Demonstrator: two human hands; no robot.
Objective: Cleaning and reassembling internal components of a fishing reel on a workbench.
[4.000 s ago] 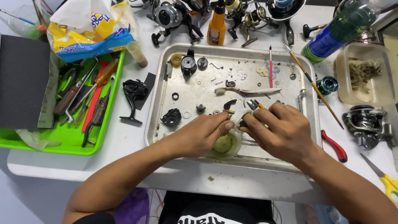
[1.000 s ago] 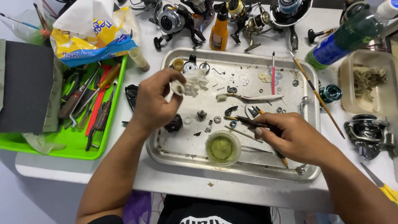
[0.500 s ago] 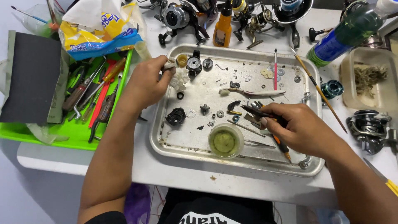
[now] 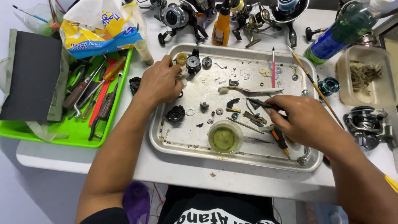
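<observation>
My left hand lies over the top left of the metal tray, its fingertips pinched on a small white wad. Just beyond it stand a little yellowish cup and a round black part. My right hand rests on the tray's right side and grips thin black tweezers pointing left over several small parts. A black gear housing and a small cup of greenish liquid sit between my hands. An orange-handled screwdriver lies under my right hand.
A toothbrush, a red pen-like tool and a wooden brush lie on the tray. A green tool tray and a dark sheet are at left. Fishing reels, bottles and a plastic tub stand behind and right.
My left hand, lifted with the white wad a second ago, has come down and shifted to the tray's top left corner. My right hand has stayed put with the tweezers.
</observation>
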